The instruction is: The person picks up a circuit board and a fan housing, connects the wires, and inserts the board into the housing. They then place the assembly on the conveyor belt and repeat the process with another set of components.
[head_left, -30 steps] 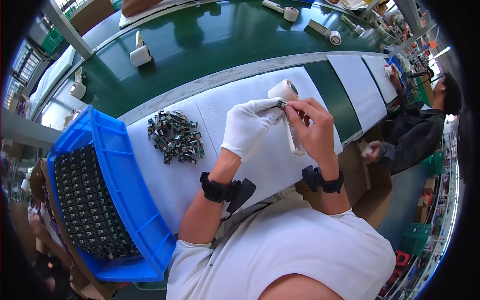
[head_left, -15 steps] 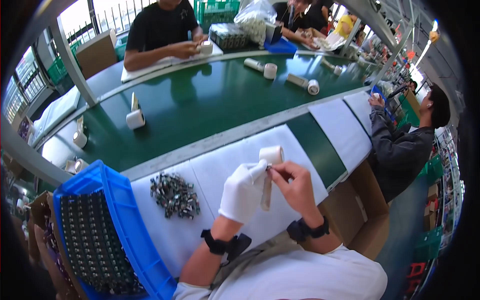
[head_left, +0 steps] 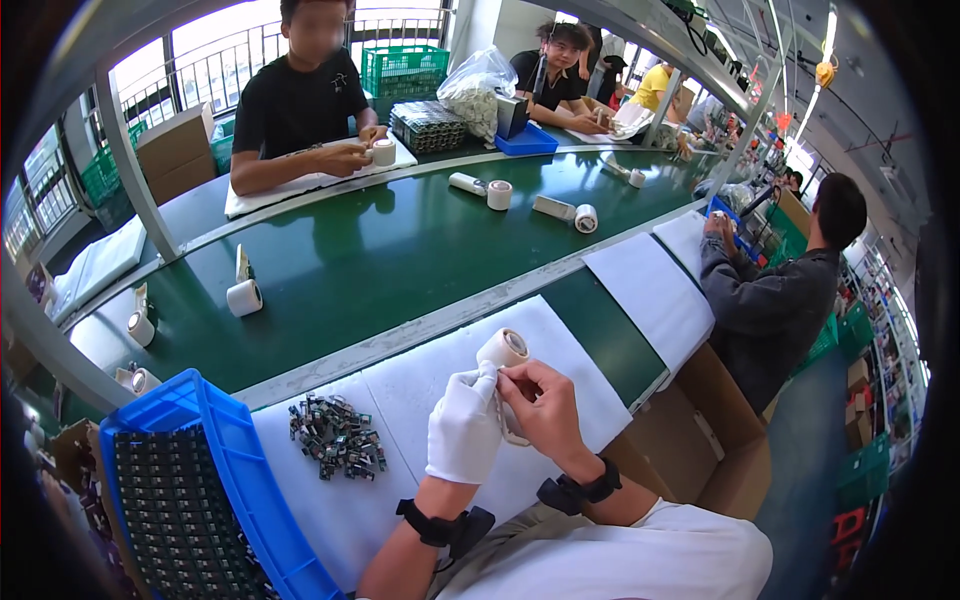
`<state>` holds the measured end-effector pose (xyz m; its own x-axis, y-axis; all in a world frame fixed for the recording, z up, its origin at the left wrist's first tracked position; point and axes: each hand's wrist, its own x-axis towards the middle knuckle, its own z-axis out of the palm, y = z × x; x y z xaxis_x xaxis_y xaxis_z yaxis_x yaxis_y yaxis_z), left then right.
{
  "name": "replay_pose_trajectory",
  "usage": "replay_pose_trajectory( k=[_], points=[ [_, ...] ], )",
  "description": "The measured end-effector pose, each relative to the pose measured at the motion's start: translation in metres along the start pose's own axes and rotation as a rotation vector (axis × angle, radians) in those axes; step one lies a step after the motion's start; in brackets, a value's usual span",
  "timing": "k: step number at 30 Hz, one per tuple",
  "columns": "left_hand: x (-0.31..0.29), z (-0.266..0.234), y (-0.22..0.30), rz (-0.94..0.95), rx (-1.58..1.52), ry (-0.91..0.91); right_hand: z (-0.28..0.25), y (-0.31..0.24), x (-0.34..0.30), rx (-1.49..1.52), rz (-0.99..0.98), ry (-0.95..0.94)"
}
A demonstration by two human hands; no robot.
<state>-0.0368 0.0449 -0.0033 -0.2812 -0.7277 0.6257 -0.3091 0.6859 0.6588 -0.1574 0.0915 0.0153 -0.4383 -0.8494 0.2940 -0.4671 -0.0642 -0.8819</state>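
Gadget, white w/ round head & slim handle, sits btwn both hands over a white foam mat, head sticking up past the fingertips, handle running down btwn the palms. L hand, in a white glove, has thumb & fingers closed on the gadget near its neck. R hand, bare, has thumb & fingertips bent in at abt the same spot, right next to the gloved tips; can't tell if they're clamped on the gadget or on some small pc., too tiny to see. Black strap on R wrist, similar one on L. On the mat, L of the hands: loose heap of small circuit boards. Just beside it, far L, blue bin w/ dark boards packed in rows. Beyond the mat, green belt w/ several more gadgets of same kind, spaced well apart. Open cardboard box to the R, below table edge. Co-worker in grey jacket farther R; another in black tee across the belt, hands on a similar gadget, w/ green crate & plastic bag nearby.
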Motion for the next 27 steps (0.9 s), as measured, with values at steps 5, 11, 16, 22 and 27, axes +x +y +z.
replay_pose_trajectory(
  k=[5, 11, 16, 22, 27],
  points=[
    [0.006, -0.016, -0.025, -0.096, -0.174, -0.048, -0.005, -0.005, 0.017, -0.228, -0.255, -0.145],
    [0.02, -0.056, -0.036, -0.113, 0.04, -0.127, -0.03, 0.01, 0.054, -0.496, -0.55, -0.364],
    [0.013, -0.089, -0.059, -0.278, 0.409, -0.033, -0.02, 0.006, 0.09, -0.33, -0.322, -0.716],
    [0.009, -0.095, -0.053, -0.5, 0.787, -0.249, -0.001, 0.037, 0.182, -0.175, -0.17, -0.793],
    [0.006, -0.094, -0.06, -0.539, 0.748, -0.241, 0.061, 0.066, 0.232, -0.328, -0.034, -0.463]
  ],
)
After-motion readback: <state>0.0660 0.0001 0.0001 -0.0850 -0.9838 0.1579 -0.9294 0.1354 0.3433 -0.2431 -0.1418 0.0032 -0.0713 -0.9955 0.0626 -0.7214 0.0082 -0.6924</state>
